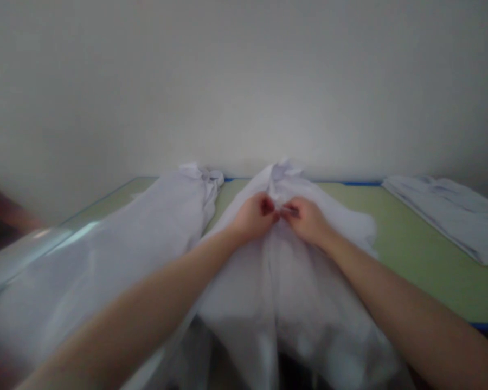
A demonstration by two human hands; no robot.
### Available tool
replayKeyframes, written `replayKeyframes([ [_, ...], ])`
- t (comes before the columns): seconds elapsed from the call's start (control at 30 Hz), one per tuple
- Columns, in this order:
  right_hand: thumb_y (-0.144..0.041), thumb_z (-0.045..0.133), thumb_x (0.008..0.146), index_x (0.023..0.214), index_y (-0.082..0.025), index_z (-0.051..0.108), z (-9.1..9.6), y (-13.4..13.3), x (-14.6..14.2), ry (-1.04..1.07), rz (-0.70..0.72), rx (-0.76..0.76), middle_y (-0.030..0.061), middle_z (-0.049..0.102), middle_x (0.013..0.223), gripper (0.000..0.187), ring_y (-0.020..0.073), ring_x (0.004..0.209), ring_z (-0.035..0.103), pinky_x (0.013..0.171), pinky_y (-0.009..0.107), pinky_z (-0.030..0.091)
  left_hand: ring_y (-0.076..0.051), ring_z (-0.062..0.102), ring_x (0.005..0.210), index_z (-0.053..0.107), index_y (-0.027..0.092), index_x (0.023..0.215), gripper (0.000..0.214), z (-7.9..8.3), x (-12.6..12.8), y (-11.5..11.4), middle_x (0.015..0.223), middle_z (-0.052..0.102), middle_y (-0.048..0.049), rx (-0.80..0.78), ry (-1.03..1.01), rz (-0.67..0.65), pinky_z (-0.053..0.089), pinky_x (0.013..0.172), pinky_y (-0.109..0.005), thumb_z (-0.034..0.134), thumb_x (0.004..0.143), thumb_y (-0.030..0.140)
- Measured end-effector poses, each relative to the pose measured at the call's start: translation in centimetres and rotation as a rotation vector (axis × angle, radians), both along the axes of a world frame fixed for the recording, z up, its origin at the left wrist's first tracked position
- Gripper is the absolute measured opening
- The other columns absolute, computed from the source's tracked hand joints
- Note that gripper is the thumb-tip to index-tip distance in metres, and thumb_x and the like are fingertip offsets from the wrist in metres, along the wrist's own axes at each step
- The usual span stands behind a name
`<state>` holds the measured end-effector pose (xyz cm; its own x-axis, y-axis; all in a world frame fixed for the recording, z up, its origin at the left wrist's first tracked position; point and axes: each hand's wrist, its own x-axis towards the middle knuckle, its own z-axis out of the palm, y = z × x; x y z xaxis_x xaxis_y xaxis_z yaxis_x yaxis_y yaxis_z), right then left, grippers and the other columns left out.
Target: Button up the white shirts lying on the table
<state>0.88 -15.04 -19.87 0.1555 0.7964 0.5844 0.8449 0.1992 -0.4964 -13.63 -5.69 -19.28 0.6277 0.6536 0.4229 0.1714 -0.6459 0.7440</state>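
Observation:
A white shirt [293, 281] lies spread along the green table [423, 254], collar end at the far side and hem hanging over the near edge. My left hand [254, 216] and my right hand [305, 216] meet at the shirt's front opening near the collar. Both are closed in a pinch on the fabric edges there; whether they hold a button I cannot tell. Both bare forearms stretch over the shirt.
Another white garment [146, 244] lies lengthwise to the left of the shirt. A folded white garment [447, 211] rests at the table's far right. The table has a blue edge and stands against a plain pale wall.

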Motion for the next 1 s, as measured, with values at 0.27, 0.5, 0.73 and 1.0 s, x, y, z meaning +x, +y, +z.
replayKeyframes([
  [0.27,-0.029,0.062,0.078,0.081,-0.017,0.069,0.2,-0.2,-0.1,-0.012,-0.068,0.011,0.0064,0.068,0.081,0.014,0.0176,0.074,0.059,0.066,0.027,0.04,-0.011,0.053,0.06,0.049,0.019,0.077,0.021,-0.1,-0.1,-0.2,0.067,0.056,0.001,0.155,0.044,0.012,0.04,0.055,-0.023,0.064,0.071,0.032],
  [0.5,-0.029,0.062,0.075,0.078,-0.018,0.071,0.7,-0.7,-0.5,0.03,-0.085,0.027,0.0051,0.07,0.078,0.014,0.0178,0.072,0.062,0.064,0.026,0.04,-0.01,0.052,0.057,0.045,0.02,0.076,0.02,0.1,-0.2,-0.6,0.066,0.057,0.0019,0.175,-0.018,0.027,0.038,0.054,-0.023,0.062,0.07,0.027],
  [0.73,-0.027,0.061,0.073,0.077,-0.017,0.072,0.6,-0.8,-0.8,-0.005,-0.086,-0.039,0.0057,0.069,0.072,0.015,0.017,0.063,0.06,0.057,0.026,0.037,-0.011,0.052,0.058,0.046,0.02,0.075,0.02,0.4,-0.3,-1.1,0.066,0.057,0.0013,0.205,0.008,0.054,0.038,0.055,-0.023,0.063,0.069,0.028],
  [1.0,-0.023,0.061,0.071,0.079,-0.019,0.073,0.8,-0.9,-1.0,0.047,-0.062,-0.006,0.005,0.07,0.076,0.015,0.0173,0.066,0.061,0.06,0.026,0.04,-0.01,0.05,0.057,0.046,0.019,0.071,0.019,0.9,-0.5,-1.6,0.063,0.056,0.0015,0.276,0.065,0.054,0.037,0.054,-0.023,0.062,0.069,0.029],
])
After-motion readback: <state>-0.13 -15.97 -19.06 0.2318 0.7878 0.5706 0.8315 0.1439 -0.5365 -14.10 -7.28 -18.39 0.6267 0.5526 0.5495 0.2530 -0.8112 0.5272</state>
